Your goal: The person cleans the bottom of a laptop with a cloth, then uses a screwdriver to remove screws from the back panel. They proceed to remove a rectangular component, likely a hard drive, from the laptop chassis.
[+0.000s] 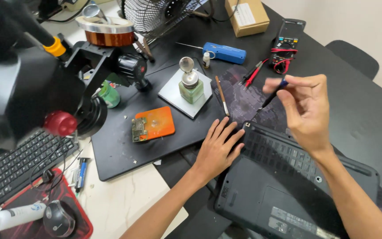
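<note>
Head view: upturned black plastic laptop, base cover still on.
Left hand: fingers flat, open, steadying laptop.
Right hand: fingers pinching thin blue-tipped black screwdriver, raised.

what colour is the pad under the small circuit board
Orange. The pad lies on the black mat, clearest in the head view.
</note>
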